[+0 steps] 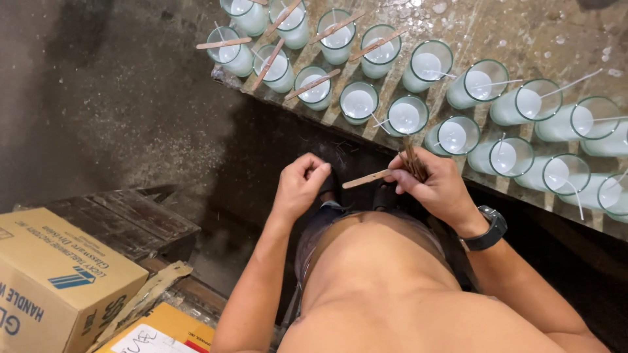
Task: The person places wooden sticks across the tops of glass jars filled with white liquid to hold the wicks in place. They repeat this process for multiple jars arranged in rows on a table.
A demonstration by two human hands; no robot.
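Right hand (437, 185) grip pinches a stick bundle (413, 163) and one flat stick (366, 178), just below the counter edge (366, 134); left hand (301, 185) loosely curled, holding nothing, in open dark space.

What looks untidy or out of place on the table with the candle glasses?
In the glasses without sticks, the wicks lean sideways over the rims. White wax splashes speckle the tabletop. The right hand holds wooden sticks.

Soft, even light falls from above, brightest on the white glasses (451, 134) along the upper right. The lower middle under the bench (471, 33) sinks into deep shadow. Focus holds sharp; the frame's edges bend slightly.
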